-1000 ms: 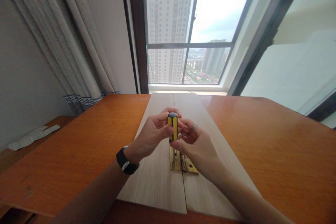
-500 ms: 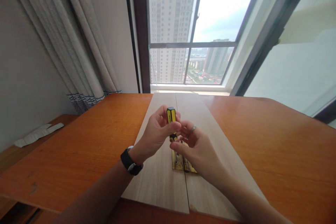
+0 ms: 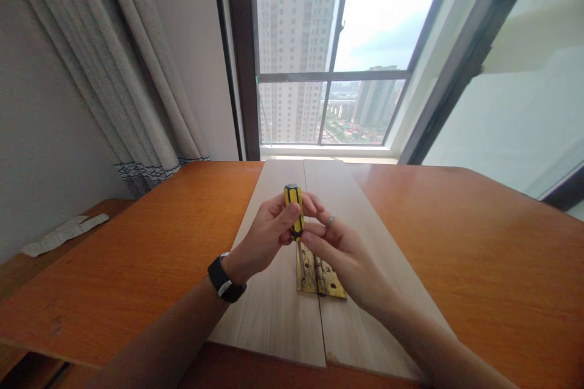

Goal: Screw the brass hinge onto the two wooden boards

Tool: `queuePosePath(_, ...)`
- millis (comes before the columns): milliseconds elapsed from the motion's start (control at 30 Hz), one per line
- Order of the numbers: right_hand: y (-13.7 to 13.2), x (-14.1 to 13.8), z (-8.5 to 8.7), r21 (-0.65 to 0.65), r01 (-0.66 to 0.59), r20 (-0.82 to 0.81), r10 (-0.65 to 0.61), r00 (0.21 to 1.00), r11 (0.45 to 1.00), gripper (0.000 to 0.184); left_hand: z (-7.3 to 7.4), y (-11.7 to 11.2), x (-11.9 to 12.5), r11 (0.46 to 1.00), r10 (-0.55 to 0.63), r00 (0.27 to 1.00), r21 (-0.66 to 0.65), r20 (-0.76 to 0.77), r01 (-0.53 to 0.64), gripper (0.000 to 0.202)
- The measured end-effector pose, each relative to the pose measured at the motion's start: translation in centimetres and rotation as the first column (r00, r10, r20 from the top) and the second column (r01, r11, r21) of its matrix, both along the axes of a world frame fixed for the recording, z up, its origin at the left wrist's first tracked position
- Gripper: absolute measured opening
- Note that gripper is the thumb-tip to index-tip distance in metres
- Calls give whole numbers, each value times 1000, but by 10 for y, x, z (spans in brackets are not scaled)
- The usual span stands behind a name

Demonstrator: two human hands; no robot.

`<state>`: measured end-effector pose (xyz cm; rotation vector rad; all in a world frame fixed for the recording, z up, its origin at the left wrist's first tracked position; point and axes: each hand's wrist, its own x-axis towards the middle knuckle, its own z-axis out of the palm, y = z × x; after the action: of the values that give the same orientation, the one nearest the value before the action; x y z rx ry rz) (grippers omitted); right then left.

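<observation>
A yellow-and-black screwdriver (image 3: 294,209) stands almost upright, its shaft pointing down onto a brass hinge (image 3: 318,275). The hinge lies across the seam of two pale wooden boards (image 3: 269,310) laid side by side. My left hand (image 3: 264,237), with a black watch on the wrist, is closed around the handle. My right hand (image 3: 340,249), wearing a ring, pinches the lower end of the handle from the right. The screwdriver's tip is hidden behind my fingers.
The boards rest on an orange-brown wooden table (image 3: 137,255). A large window (image 3: 328,55) faces me beyond the far edge, with curtains (image 3: 132,73) at the left. A white strip (image 3: 59,234) lies on a lower ledge at the far left.
The screwdriver and both hands shifted slightly up and left over the hinge, and more of the hinge now shows below my fingers. My grip on the handle has turned a little.
</observation>
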<state>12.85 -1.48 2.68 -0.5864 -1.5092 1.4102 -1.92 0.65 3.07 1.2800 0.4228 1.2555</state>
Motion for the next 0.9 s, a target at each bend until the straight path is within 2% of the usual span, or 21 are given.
queuePosePath(167, -1, -1, -6, 86, 163, 120, -172, 978, 983, 42, -2, 4, 2, 990, -64, 998, 125, 28, 60, 42)
queuePosePath(267, 2, -2, -12, 71, 273, 141, -281, 949, 959, 37, -3, 4, 4, 982, -79, 996, 173, 29, 73, 40)
queuePosePath(333, 3, 0, -13, 54, 286, 131, -291, 948, 957, 31, -2, 3, 4, 984, -91, 995, 156, 32, 85, 41)
queuePosePath(467, 4, 4, -2, 47, 170, 96, -174, 980, 984, 24, 0, -1, 1, 990, -133, 991, 46, 24, 131, 47)
queuePosePath(567, 3, 8, 9, 46, -23, 87, 19, 996, 999, 22, 0, -1, -2, 990, -133, 991, 53, -12, 133, 40)
queuePosePath(633, 2, 9, 12, 58, -98, 75, 94, 993, 994, 25, -1, 0, -3, 989, -124, 992, 73, -25, 126, 37)
queuePosePath(700, 2, 9, 10, 72, -55, 78, 49, 996, 996, 27, -1, 2, -3, 990, -102, 994, 93, -26, 104, 38)
queuePosePath(900, 6, 6, -5, 62, 205, 139, -212, 967, 977, 45, 1, 4, 3, 975, -55, 998, 213, -27, 60, 36)
